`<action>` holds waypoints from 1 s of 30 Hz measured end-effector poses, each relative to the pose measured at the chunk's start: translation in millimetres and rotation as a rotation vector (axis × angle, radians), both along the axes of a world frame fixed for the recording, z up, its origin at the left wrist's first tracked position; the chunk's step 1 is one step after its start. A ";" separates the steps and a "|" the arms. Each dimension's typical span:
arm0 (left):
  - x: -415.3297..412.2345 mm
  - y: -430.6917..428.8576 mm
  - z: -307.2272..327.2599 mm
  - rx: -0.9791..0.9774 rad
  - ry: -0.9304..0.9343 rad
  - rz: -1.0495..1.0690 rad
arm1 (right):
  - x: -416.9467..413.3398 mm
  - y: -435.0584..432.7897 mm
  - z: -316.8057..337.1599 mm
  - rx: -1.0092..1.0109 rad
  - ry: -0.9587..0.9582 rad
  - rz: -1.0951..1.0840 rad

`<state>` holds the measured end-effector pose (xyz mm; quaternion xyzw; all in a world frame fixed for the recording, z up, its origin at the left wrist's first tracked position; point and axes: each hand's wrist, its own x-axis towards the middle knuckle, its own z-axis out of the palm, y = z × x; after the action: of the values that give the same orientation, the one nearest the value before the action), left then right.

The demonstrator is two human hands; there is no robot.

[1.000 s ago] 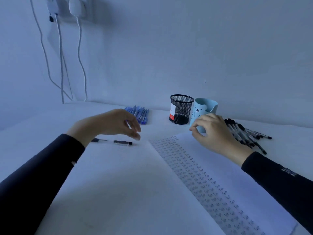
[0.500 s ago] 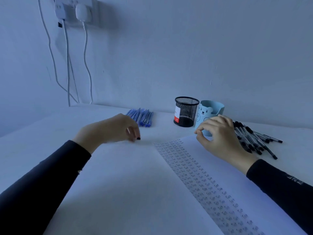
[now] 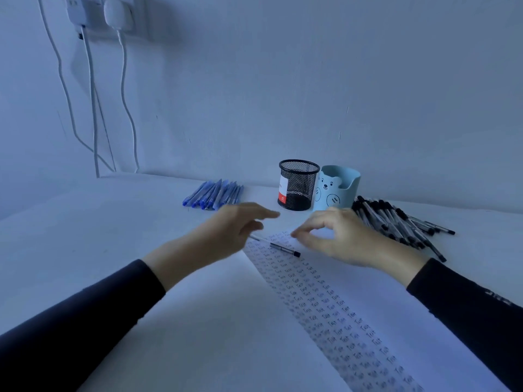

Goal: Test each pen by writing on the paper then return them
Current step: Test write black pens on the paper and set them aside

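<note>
Apparently, pen in left hand.

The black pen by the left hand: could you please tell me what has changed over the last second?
The left hand took hold of the black pen, which lay on the table left of the paper, and carried it rightward over the paper's top edge, towards the right hand. That hand stayed there; the blue pens, black pen pile, mesh cup and bear cup kept their places.

Holding pen by one end in left grip, dark tip low over written paper; hovering right grip beside it, loosely curled, with black pens heaped just behind.
</note>
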<state>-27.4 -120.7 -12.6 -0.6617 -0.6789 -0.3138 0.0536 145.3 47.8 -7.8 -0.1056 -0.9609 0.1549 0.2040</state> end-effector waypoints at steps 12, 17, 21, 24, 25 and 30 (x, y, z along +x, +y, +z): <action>-1.5 -2.3 -4.2 0.041 -0.028 0.007 | -1.9 0.7 17.3 -0.602 0.137 -0.092; 3.7 -1.1 -17.2 -0.218 -0.018 -0.030 | 1.3 11.8 42.3 -0.925 0.392 0.005; 2.7 -2.6 -18.7 -0.457 0.003 0.008 | -2.3 11.9 52.0 -1.023 0.315 0.028; 2.8 -3.4 -18.7 -0.450 0.011 0.002 | -6.9 8.8 56.9 -1.109 0.250 -0.028; 2.8 -3.7 -17.7 -0.444 0.003 0.005 | -8.3 8.9 57.4 -1.171 0.272 -0.022; 1.6 -4.9 -13.5 -0.445 -0.006 -0.011 | -11.1 8.6 62.2 -1.385 0.377 0.003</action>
<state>-25.8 -125.5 -26.1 -0.6598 -0.7280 -0.1587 -0.0975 134.2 56.4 54.4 -0.1810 -0.5905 0.7449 0.2523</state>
